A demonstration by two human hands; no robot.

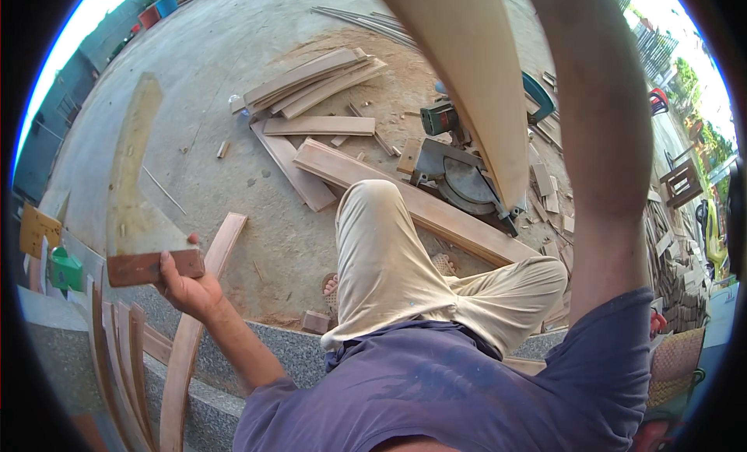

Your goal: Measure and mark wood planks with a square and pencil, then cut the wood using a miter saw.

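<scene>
My left hand (185,285) grips the reddish end of a long curved wooden board (134,187), left of the grey mitre saw (459,172). My right arm lifts a pale curved plank (475,86) above that saw; the fingers are out of frame.

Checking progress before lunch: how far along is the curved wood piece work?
Done: several curved strips lean at the stone ledge. In hand: the left hand grips one curved board; the right arm lifts another board. Left: planks stacked by the mitre saw.
</scene>
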